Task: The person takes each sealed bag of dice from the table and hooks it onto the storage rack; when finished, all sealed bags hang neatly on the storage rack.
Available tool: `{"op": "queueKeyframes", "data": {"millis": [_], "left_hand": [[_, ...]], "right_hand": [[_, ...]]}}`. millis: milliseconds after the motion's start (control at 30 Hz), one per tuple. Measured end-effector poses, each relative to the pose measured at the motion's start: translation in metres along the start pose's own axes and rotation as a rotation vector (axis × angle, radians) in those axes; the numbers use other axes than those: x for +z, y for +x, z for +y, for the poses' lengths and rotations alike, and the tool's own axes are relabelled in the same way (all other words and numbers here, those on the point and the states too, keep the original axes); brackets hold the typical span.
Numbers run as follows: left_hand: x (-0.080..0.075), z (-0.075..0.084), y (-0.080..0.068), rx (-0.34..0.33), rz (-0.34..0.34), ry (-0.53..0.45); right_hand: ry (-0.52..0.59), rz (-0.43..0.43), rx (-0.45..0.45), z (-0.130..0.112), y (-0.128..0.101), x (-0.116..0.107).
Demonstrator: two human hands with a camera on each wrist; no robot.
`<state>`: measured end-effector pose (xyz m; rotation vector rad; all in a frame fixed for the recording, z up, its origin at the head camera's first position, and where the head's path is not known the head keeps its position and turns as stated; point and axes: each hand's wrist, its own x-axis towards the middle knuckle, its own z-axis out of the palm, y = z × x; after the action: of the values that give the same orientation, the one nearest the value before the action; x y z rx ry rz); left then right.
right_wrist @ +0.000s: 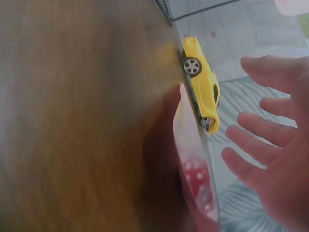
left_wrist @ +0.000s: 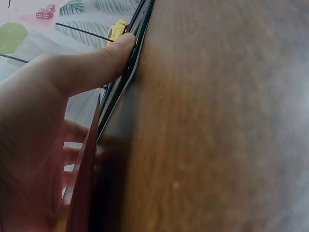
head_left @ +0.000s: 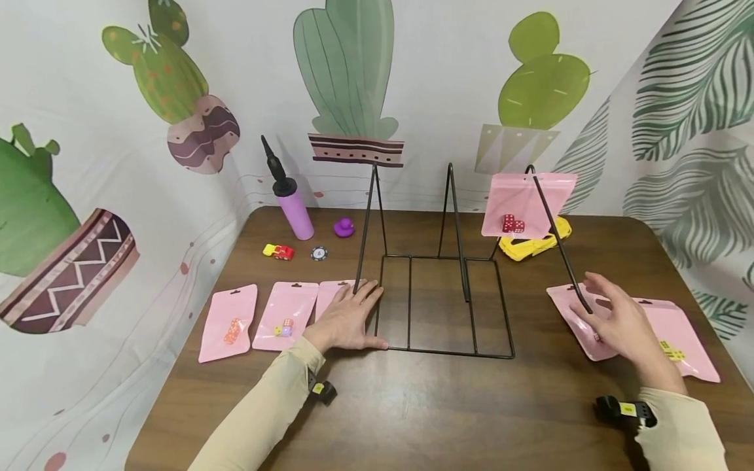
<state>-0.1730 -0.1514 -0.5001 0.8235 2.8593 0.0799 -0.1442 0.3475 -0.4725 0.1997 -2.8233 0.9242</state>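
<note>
My left hand (head_left: 349, 318) rests with spread fingers on the left side of a black wire rack (head_left: 444, 352), its thumb on the base wire. Partly under that hand lies a pink pouch (head_left: 330, 297). From the rack's right prong (head_left: 554, 222) hangs a pink pouch with red dice (head_left: 530, 204). My right hand (head_left: 621, 327) is held above two pouches on the right, fingers apart and nothing in them. One pouch (head_left: 562, 304) is partly covered by it; the other (head_left: 689, 333) holds yellow dice. In the right wrist view, the hand (right_wrist: 285, 145) appears clear of the pouch (right_wrist: 193, 164) below.
Two more pink pouches with dice (head_left: 226, 324) (head_left: 285, 314) lie at the left. Behind them are a purple hand pump (head_left: 296, 212), a purple duck (head_left: 344, 227), a red-and-yellow toy car (head_left: 279, 252) and a poker chip (head_left: 319, 253). A yellow toy car (head_left: 527, 247) stands behind the rack's right side.
</note>
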Motion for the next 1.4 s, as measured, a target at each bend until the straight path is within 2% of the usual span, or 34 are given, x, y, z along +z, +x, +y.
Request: {"op": "queueKeyframes", "data": {"millis": [200, 500, 800, 1133, 1400], "left_hand": [[0.0, -0.001, 0.001, 0.004, 0.002, 0.004], [0.001, -0.002, 0.0, 0.02, 0.019, -0.003], [0.001, -0.001, 0.0, 0.011, 0.009, -0.018], [0.001, -0.001, 0.001, 0.002, 0.003, -0.013], [0.002, -0.001, 0.0, 0.004, 0.007, -0.013]], "right_hand": [[-0.078, -0.061, 0.029, 0.005, -0.004, -0.004], [-0.091, -0.113, 0.058, 0.011, -0.011, -0.002], [-0.11, -0.122, 0.016, 0.018, -0.015, -0.002], [-0.156, -0.19, 0.068, 0.021, -0.015, -0.002], [-0.205, -0.245, 0.159, 0.022, -0.014, -0.001]]}}
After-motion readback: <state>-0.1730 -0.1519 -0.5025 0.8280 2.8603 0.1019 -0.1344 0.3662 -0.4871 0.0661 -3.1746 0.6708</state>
